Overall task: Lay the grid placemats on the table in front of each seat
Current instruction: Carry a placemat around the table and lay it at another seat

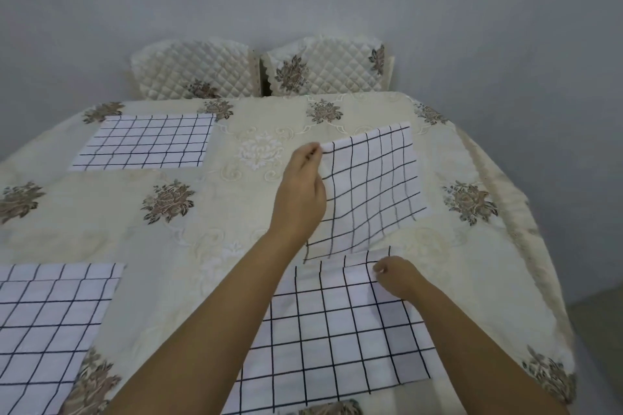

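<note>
Both hands are holding one placemat up off the tabletop. The left hand is pinching the far-left corner of the lifted placemat between thumb and fingertips. The right hand is curling its fingers on cloth at that mat's near edge, seemingly pinching it, though whether it is also catching the mat beneath cannot be told. The lifted placemat is hanging tilted over the far-right part of the tabletop, short of the right-hand quilted chair back.

Three mats are already lying flat: the far-left placemat, the near-left placemat and the near-right placemat. By this showing the task is nearing its end. Only the far-right place is waiting, and the lifted placemat is likely heading there, needing to be lowered and smoothed square.
</note>
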`<state>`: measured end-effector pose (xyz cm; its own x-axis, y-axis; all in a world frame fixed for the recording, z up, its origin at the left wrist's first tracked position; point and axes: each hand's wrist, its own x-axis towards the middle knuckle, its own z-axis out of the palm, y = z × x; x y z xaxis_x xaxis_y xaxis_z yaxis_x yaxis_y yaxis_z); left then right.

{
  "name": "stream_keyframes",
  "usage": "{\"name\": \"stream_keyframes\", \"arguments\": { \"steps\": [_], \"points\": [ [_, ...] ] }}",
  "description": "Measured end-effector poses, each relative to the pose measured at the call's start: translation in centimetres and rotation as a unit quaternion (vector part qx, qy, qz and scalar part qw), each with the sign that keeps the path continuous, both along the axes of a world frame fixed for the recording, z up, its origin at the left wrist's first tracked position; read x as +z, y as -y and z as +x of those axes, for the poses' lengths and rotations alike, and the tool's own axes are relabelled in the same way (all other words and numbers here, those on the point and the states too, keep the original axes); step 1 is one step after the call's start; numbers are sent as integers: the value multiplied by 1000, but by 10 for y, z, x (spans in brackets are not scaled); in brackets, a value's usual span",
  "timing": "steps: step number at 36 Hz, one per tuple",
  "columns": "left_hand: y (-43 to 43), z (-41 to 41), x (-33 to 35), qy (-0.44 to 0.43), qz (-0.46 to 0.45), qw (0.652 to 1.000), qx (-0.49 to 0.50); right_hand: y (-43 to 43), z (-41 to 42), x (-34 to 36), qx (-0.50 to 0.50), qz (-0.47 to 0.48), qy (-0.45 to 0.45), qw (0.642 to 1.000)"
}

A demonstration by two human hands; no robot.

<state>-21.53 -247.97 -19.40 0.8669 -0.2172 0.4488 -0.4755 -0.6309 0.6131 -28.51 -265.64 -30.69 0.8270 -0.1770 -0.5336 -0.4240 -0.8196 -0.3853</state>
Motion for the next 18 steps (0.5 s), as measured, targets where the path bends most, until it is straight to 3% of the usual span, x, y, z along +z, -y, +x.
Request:
{"name": "stream_keyframes", "arguments": {
  "steps": [2,8,18],
  "points": [
    [-8,-1,11,23,-7,1000,-3,1,-2,5,-25,9,17,1000],
    [-34,-8,34,92,-4,996,-4,-8,5,44,-120,53,181,975],
    [-80,-27,56,173,66,982,-23,-61,21,133,-30,84,353,931]
  ]
}}
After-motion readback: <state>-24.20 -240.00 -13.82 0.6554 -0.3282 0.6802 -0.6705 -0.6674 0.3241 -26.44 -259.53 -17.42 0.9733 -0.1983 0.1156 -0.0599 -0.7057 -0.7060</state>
